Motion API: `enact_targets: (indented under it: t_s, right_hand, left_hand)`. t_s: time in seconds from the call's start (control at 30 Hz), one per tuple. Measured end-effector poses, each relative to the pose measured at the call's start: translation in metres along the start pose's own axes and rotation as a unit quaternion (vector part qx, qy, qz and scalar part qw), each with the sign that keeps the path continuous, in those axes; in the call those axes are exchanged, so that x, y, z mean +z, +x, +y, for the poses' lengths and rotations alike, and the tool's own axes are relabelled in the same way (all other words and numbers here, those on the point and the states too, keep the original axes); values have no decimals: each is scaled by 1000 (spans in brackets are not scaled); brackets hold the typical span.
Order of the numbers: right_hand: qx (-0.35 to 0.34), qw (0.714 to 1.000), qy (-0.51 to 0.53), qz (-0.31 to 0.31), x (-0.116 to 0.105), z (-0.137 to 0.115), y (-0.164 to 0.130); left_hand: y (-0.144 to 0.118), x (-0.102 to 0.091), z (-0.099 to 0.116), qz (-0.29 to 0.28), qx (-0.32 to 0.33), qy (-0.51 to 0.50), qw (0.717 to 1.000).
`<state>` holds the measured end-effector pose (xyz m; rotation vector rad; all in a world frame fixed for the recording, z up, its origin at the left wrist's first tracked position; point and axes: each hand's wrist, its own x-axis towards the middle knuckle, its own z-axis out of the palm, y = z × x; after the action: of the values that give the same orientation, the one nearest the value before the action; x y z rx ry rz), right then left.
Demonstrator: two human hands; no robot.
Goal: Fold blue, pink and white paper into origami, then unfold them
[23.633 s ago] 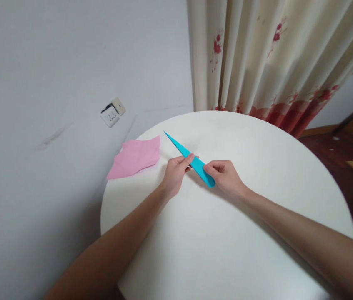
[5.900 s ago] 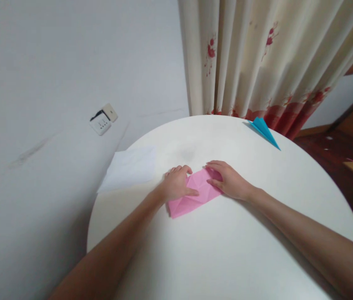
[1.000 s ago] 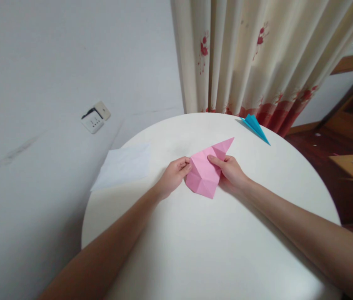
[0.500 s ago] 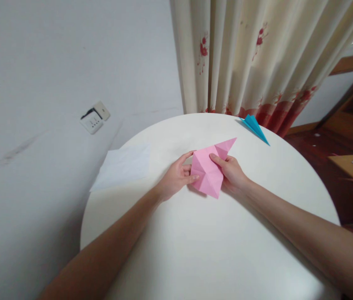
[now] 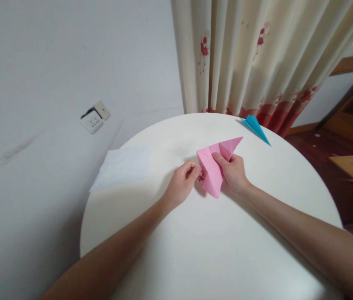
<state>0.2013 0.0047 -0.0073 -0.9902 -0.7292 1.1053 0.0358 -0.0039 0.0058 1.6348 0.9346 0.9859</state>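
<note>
A creased pink paper (image 5: pixel 213 171), partly folded with a point sticking up to the right, is held just above the round white table (image 5: pixel 226 241). My right hand (image 5: pixel 233 173) grips its right side, thumb on top. My left hand (image 5: pixel 183 186) pinches its left edge between thumb and fingers. A folded blue paper plane (image 5: pixel 255 127) lies at the table's far edge, well clear of both hands.
A white sheet of paper (image 5: pixel 121 166) lies on the table's left side, overhanging the rim. A cream curtain with red flowers (image 5: pixel 257 58) hangs behind the table. A wall socket (image 5: pixel 94 118) sits on the grey wall at left. Dark wooden furniture stands at right.
The pink paper has been folded narrower and tilted up. My left hand slid from flat under the paper to pinching its left edge; my right hand shifted slightly right.
</note>
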Motion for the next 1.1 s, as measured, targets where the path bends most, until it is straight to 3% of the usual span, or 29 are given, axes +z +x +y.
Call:
enact_targets:
  t_s: [0.2, 0.33, 0.67, 0.93, 1.0, 1.1]
  right_hand:
    - [2, 1000, 2, -6, 4, 1, -6]
    - [17, 1000, 12, -3, 10, -7, -11]
    - [72, 992, 57, -83, 3, 0, -7]
    - [60, 992, -26, -103, 1, 0, -7]
    - [41, 995, -34, -87, 0, 0, -6]
    - [1, 997, -39, -65, -1, 1, -2]
  left_hand:
    - [-2, 8, 3, -62, -122, -101, 985]
    - [-2, 10, 8, -70, -155, -170, 971]
    - [0, 5, 4, -33, -150, -204, 967]
    - [6, -4, -6, 54, -91, -88, 991]
    - [5, -4, -6, 34, -111, -82, 990]
    - [1, -2, -3, -40, -182, -110, 976]
